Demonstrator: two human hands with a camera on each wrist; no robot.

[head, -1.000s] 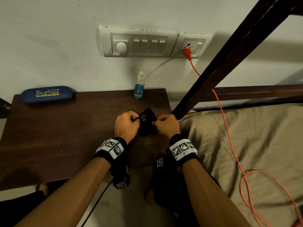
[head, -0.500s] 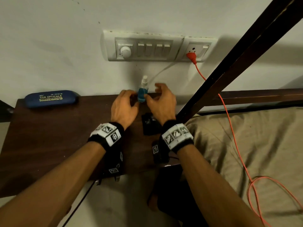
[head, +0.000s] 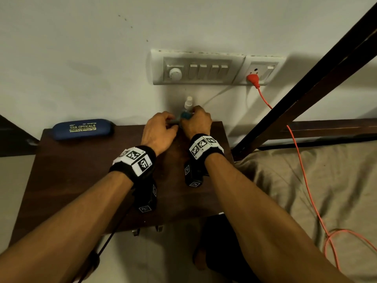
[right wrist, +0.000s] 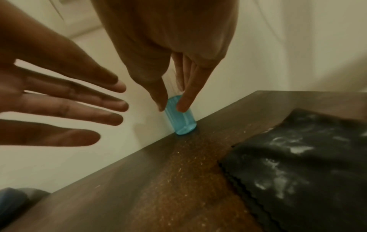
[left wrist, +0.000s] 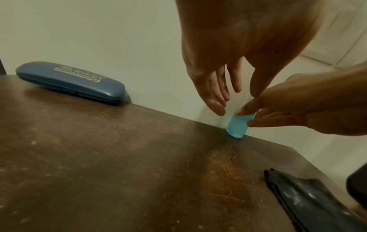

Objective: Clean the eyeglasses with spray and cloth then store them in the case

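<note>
A small spray bottle (head: 186, 115) of blue liquid with a white top stands at the table's back edge against the wall. My right hand (right wrist: 171, 108) pinches its body (left wrist: 237, 127) between thumb and forefinger. My left hand (left wrist: 218, 94) hovers just left of the bottle with straight, spread fingers (right wrist: 79, 102) and holds nothing. The black cleaning cloth (right wrist: 288, 164) lies flat on the table near my right wrist. The blue eyeglass case (head: 81, 129) lies shut at the table's back left corner. No eyeglasses show in any view.
The dark wooden table (head: 81, 170) stands against a white wall with a switchboard (head: 195, 68). An orange plug and cable (head: 253, 78) run down to the right. A slanted dark wooden beam (head: 306, 94) and a bed with a beige sheet (head: 306, 180) border the table's right side.
Both hands let go of the black cloth, left it on the table and reached back to the wall. The right thumb and forefinger have closed on the spray bottle.
</note>
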